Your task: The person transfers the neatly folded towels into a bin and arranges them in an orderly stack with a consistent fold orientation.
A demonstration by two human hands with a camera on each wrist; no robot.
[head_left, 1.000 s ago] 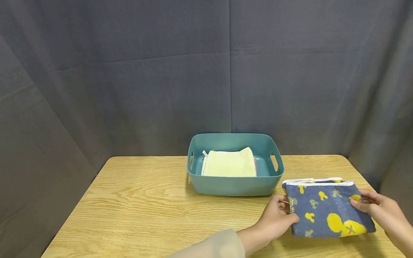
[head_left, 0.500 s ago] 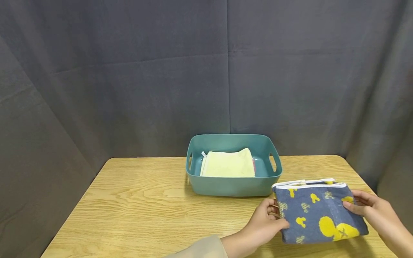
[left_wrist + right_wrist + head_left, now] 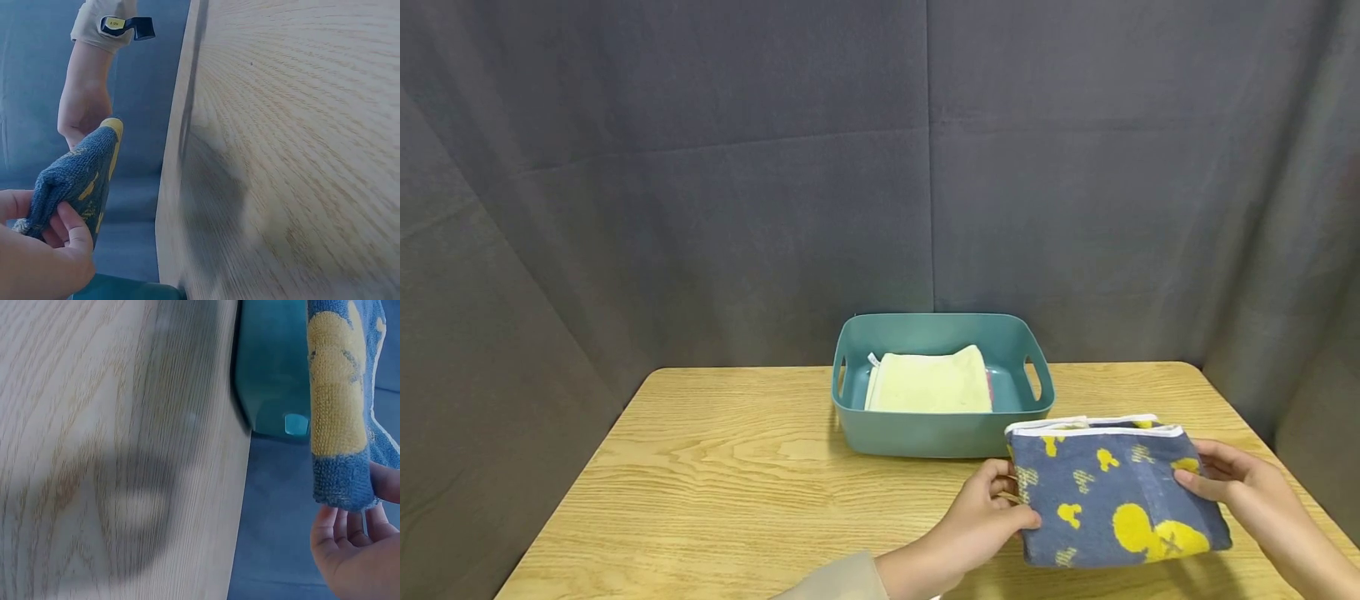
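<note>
A folded blue towel (image 3: 1105, 492) with yellow cartoon shapes and white edging is held up above the table at the right in the head view. My left hand (image 3: 973, 521) pinches its left side, thumb in front and fingers behind. At the opposite side my right hand (image 3: 1251, 492) grips it the same way. Both wrist views show the towel (image 3: 81, 178) off the wood, with its shadow on the table below. Behind it stands a teal basket (image 3: 925, 435) with cut-out handles, holding a folded pale yellow cloth (image 3: 932, 383).
The wooden table (image 3: 715, 483) spreads out to the left of the hands. A grey curtain (image 3: 775, 208) hangs behind and along both sides. The basket sits by the table's back edge, close to the towel's upper left corner in the head view.
Both hands have carried the towel to the left, nearer the front of the basket. Their hold on it looks the same, and the basket and pale cloth have stayed put.
</note>
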